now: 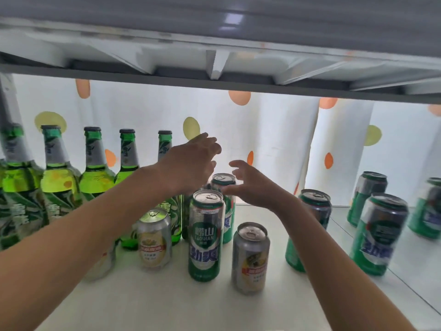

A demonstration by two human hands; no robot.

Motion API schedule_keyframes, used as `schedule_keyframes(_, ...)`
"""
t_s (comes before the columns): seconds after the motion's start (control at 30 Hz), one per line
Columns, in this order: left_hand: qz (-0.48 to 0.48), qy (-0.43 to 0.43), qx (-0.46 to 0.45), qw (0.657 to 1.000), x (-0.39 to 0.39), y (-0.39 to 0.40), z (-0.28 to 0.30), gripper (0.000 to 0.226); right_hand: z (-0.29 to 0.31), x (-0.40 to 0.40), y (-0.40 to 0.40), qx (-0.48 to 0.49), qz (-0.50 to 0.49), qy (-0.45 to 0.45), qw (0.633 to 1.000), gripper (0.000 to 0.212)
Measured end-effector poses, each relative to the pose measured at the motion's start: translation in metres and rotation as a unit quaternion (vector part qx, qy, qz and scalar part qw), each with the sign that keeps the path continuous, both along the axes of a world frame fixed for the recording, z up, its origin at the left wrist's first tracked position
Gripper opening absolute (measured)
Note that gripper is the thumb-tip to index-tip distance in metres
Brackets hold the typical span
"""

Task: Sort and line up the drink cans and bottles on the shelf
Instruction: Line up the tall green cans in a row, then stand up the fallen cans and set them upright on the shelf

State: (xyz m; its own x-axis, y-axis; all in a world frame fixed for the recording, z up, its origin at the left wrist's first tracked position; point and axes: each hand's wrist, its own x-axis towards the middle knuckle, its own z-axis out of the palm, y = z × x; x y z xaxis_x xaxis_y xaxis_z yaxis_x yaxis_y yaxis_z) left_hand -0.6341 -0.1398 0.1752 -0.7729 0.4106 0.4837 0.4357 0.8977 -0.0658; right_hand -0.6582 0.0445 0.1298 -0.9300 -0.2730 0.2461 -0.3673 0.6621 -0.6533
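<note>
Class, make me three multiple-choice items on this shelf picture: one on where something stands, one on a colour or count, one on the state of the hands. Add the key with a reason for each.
1. Where do the green bottles stand on the shelf?
A. left side
B. right side
C. front edge

2. What colour is the short can nearest the camera?
A. red
B. silver
C. blue

3. What are the hands doing?
A. both gripping bottles
B. one holding a can
C. both open, holding nothing

Key: 1 A, the bottles line the left. 2 B, its body is silver with a yellow and red label. 3 C, the left hand and right hand hover over the tall green cans with fingers spread.
</note>
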Motion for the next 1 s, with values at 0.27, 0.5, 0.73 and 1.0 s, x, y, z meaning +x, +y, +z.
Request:
schedule_keyframes(0.27,-0.092,0.081,0.157,0.980,0.035,0.045,-0.016,0.048,0.004,0.078,0.025,0.161,-0.156,0.257,0.940,0.064)
schedule_keyframes(0.5,-0.257,0.091,0.195,0.942,0.079,0.112,-0.043,0.048,-0.007,0.164,0.087,0.174,-0.290,0.266,0.903,0.064)
schedule_keyframes(0.73,-0.316,0.062,0.155,0.934,0.142,0.208,-0.068,0.054,-0.025,0.234,0.166,0.175,-0.339,0.258,0.887,0.062)
schedule_keyframes(1.0,-0.337,0.038,0.158,0.927,0.210,0.361,-0.076,0.055,-0.041,0.318,0.314,0.112,-0.366,0.251,0.889,0.061)
